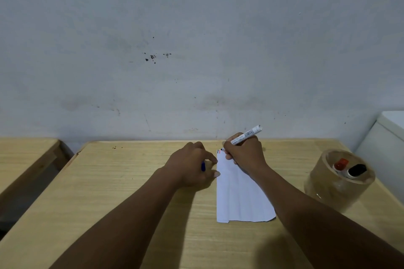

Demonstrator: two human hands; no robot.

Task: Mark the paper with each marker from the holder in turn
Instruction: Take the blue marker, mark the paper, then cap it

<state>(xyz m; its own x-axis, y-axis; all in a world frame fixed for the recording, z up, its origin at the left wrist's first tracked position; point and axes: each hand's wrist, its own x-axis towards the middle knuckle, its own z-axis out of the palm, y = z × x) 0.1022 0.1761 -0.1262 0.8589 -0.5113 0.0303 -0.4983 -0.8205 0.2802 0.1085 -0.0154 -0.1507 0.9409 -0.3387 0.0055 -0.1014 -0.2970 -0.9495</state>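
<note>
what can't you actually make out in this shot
Head view:
- Marker tip: hidden behind the right hand, so contact with the paper is unclear.
- Blue object in the left hand: mostly covered by fingers; likely a cap.
- Marks at the paper's top corner: too small to read.
- Red-capped and black-capped markers: bodies blurred through the holder wall.

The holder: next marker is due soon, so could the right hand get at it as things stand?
Probably yes: the holder stands open-topped beside the right hand, nothing between them, though that grip is full with a marker.
</note>
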